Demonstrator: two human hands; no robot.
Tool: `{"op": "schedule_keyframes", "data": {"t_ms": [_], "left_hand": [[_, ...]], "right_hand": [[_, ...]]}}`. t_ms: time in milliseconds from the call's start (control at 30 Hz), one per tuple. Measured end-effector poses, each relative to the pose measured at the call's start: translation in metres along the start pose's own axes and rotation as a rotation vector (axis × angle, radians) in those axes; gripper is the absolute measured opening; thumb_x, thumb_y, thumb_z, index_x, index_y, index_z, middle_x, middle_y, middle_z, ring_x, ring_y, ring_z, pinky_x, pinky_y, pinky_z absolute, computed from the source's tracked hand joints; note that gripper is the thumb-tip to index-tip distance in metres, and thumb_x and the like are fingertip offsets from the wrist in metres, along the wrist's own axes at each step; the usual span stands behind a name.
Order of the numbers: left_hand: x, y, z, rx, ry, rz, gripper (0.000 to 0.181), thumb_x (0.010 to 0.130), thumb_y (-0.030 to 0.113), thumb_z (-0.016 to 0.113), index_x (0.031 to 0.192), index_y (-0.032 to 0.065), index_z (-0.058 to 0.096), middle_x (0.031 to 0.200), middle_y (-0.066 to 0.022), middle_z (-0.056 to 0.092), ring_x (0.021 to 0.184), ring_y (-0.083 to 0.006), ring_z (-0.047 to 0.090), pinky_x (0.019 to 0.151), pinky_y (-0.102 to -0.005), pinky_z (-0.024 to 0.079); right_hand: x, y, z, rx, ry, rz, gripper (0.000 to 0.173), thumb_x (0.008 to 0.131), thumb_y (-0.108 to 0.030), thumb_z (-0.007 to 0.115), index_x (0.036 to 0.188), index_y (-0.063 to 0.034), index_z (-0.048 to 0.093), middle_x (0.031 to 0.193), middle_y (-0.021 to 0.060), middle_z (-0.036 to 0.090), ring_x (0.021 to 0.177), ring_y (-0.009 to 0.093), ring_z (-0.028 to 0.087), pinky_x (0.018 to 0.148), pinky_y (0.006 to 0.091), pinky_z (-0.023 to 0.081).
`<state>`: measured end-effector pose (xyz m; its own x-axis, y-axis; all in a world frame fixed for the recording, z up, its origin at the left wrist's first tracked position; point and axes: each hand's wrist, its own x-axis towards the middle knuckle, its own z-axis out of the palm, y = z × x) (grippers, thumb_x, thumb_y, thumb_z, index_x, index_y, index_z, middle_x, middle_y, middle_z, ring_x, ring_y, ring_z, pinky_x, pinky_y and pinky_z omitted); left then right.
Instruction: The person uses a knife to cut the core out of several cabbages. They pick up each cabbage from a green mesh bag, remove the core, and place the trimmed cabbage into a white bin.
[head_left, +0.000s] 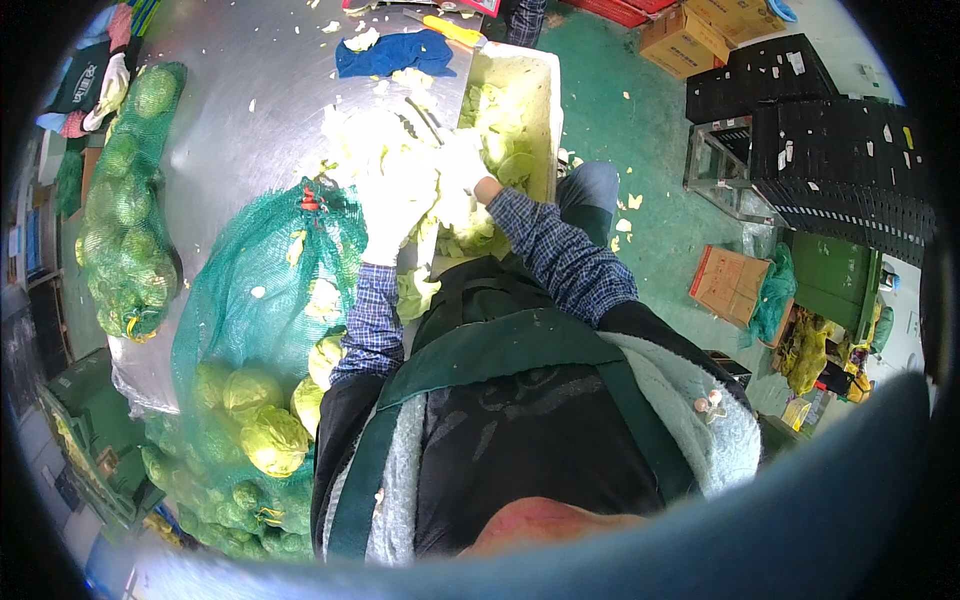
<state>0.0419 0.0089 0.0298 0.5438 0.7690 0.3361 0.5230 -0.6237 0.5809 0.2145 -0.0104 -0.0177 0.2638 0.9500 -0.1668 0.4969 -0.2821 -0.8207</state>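
Observation:
Glare washes out much of the work area. My left hand (390, 229), in a white glove, is on a pale cabbage head (405, 169) at the steel table's edge. My right hand (461, 161), also gloved in white, is at the right side of that cabbage, with a dark, thin tool (425, 120) showing just above it; its grip is lost in the glare. Loose leaves fill a white foam box (553, 112) beside the table. An open-weave green net bag (255, 247) lies left of my left hand, with whole cabbages (274, 442) at its lower end.
A blue cloth (397, 54) and an orange-handled knife (450, 30) lie on the steel table (217, 112). A filled net bag of cabbages (127, 210) is at left, near a co-worker's gloved hand (110, 90). Black crates (832, 157) and cardboard boxes (679, 45) stand at right.

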Motion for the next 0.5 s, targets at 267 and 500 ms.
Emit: {"op": "schedule_keyframes", "data": {"t_ms": [267, 500], "left_hand": [[-0.021, 0.01, 0.011, 0.456, -0.062, 0.08, 0.071, 0.078, 0.046, 0.068, 0.135, 0.0077, 0.049, 0.133, -0.0185, 0.049, 0.126, -0.0365, 0.043, 0.108, -0.051, 0.031], [-0.035, -0.012, 0.015, -0.087, 0.14, -0.194, 0.071, 0.08, 0.038, 0.074, 0.135, 0.0038, 0.046, 0.129, -0.017, 0.052, 0.119, -0.0308, 0.049, 0.102, -0.0426, 0.042]], "right_hand": [[-0.037, -0.006, 0.019, 0.169, 0.09, 0.207, 0.045, 0.09, -0.032, 0.059, 0.127, -0.0057, 0.056, 0.089, 0.0168, 0.067, 0.078, 0.026, 0.064, 0.07, 0.0379, 0.051], [-0.027, 0.017, 0.022, -0.416, 0.22, -0.304, 0.054, 0.078, -0.027, 0.066, 0.128, -0.0101, 0.054, 0.09, 0.0174, 0.065, 0.076, 0.032, 0.064, 0.071, 0.0403, 0.053]]}}
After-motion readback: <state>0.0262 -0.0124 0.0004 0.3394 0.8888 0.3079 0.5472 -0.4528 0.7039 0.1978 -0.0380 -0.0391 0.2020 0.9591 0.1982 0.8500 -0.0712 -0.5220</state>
